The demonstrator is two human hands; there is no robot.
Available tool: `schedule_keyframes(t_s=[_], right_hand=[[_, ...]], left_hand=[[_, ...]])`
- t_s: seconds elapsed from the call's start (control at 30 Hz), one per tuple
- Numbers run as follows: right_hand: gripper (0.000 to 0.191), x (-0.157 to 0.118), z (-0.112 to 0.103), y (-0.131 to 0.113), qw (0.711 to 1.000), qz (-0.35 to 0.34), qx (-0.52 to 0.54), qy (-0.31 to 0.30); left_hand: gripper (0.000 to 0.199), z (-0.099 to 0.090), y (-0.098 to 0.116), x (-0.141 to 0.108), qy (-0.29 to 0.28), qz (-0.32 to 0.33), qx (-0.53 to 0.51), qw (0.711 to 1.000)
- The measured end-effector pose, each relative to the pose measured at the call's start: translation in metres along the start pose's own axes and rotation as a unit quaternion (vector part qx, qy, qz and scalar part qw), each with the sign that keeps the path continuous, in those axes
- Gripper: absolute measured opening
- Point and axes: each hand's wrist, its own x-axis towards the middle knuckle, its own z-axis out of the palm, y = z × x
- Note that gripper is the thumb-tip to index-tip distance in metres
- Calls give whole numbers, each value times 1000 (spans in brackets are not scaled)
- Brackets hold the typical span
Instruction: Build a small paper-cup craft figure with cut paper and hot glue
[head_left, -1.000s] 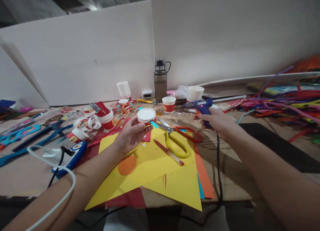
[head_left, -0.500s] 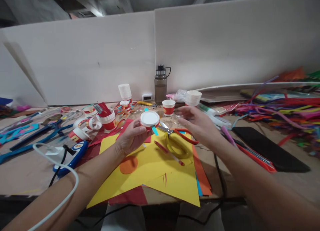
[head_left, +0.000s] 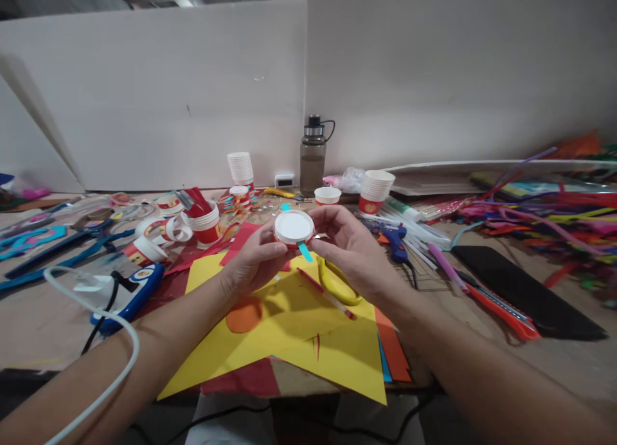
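My left hand is closed on the left side of a small red-and-white paper cup piece, its round white face up. Blue paper strips stick out from it at the back and front. My right hand has its fingers and thumb at the piece's right side. Beneath my hands lie yellow paper sheets, with an orange circle and a red pencil on them. Yellow-handled scissors lie partly hidden under my right hand.
Behind stand a bottle, a single cup and cup stacks. On the right are a blue glue gun, a red cutter and a black phone-like slab. A power strip sits at left.
My right hand has moved left and closed on the right side of the cup piece. The glue gun has come into view, and the camera view has shifted slightly.
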Motion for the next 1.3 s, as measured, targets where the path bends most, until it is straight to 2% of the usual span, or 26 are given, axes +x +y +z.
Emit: schedule_keyframes(t_s=[0.17, 0.3, 0.63, 0.83, 1.0, 1.3], right_hand=[[29, -1, -1, 2, 999, 17, 36, 2], [31, -2, -2, 1, 998, 32, 57, 2], [34, -4, 0, 0, 997, 52, 57, 20], [36, -4, 1, 1, 995, 43, 87, 9], [33, -5, 2, 0, 994, 51, 97, 15], [30, -6, 3, -2, 994, 67, 81, 30]], left_hand=[[49, 2, 0, 0, -16, 2, 1, 1000], [54, 2, 1, -1, -7, -3, 21, 1000], [51, 2, -1, 0, -5, -5, 27, 1000], [44, 1, -2, 0, -10, -3, 2, 1000], [48, 1, -2, -1, 8, -16, 4, 1000], [46, 2, -3, 0, -15, -16, 8, 1000]])
